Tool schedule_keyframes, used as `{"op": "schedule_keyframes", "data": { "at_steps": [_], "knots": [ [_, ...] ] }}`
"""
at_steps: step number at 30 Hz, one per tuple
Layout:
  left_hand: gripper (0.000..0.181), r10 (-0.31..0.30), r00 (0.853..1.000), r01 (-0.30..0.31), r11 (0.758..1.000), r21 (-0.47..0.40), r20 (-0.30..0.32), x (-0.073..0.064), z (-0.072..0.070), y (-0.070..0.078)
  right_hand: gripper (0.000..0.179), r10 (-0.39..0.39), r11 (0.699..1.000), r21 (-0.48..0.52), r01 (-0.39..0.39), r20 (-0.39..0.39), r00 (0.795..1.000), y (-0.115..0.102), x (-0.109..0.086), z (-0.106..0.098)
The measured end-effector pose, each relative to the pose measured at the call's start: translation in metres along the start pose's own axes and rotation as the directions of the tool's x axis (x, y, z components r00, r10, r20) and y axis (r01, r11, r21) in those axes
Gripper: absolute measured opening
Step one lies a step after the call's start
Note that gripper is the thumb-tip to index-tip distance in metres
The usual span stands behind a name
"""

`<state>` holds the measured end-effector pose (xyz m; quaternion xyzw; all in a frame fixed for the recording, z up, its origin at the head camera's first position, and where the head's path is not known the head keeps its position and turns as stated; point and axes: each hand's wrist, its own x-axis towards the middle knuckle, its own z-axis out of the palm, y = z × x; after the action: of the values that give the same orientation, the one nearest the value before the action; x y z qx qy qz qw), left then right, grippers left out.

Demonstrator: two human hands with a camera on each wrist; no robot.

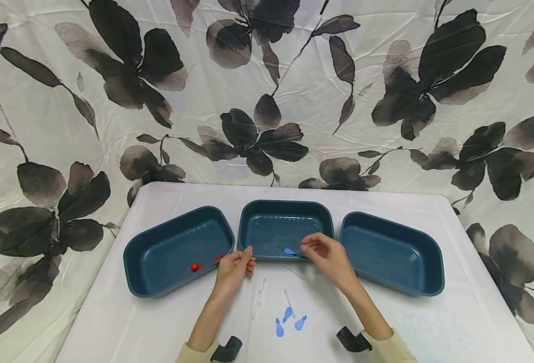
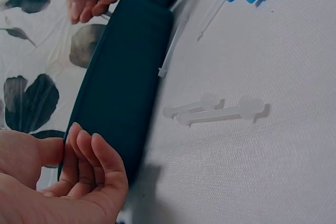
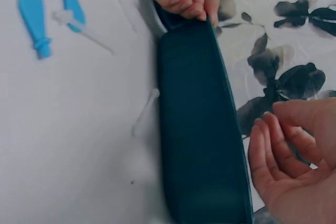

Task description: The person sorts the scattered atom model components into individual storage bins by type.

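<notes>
My left hand (image 1: 236, 267) grips the front rim of the middle teal tray (image 1: 286, 203) at its left corner, with the thumb at the rim and fingers curled outside the wall. Over the same tray's front right edge is my right hand (image 1: 328, 254). Its fingers (image 3: 270, 145) are loosely bent, and nothing shows between them and the thumb. Just left of those fingertips, a blue teardrop-shaped piece (image 1: 289, 251) with a narrow neck lies inside the tray. Several similar blue pieces (image 1: 279, 327) and translucent sticks with knobbed ends (image 2: 223, 113) lie on the white table in front.
A left teal tray (image 1: 158, 252) holds a red ball (image 1: 194, 266) and smaller red bits along its front wall. To the right stands another teal tray (image 1: 391, 252), angled inward. A floral cloth (image 1: 267, 101) hangs behind the white table (image 1: 112, 322).
</notes>
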<state>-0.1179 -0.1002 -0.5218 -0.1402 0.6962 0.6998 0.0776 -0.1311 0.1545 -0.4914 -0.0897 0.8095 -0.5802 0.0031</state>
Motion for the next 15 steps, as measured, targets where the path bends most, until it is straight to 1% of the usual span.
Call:
{"op": "schedule_keyframes", "data": {
  "at_steps": [5, 8, 15],
  "knots": [
    [0.042, -0.002, 1.0, 0.002, 1.0, -0.006, -0.001, -0.002, 0.001, 0.002, 0.013, -0.053, 0.999, -0.01, 0.053, -0.004, 0.999, 0.004, -0.013, -0.001],
    [0.042, 0.0, 1.0, 0.0, 1.0, -0.005, 0.0, -0.003, 0.001, 0.002, 0.012, -0.08, 0.997, -0.02, 0.081, 0.01, 0.997, 0.007, -0.02, -0.002],
    [0.04, 0.019, 1.0, -0.019, 1.0, 0.008, -0.009, -0.002, 0.0, 0.001, 0.012, -0.114, 0.993, -0.032, 0.116, 0.047, 0.992, 0.012, -0.036, 0.0]
  ]
}}
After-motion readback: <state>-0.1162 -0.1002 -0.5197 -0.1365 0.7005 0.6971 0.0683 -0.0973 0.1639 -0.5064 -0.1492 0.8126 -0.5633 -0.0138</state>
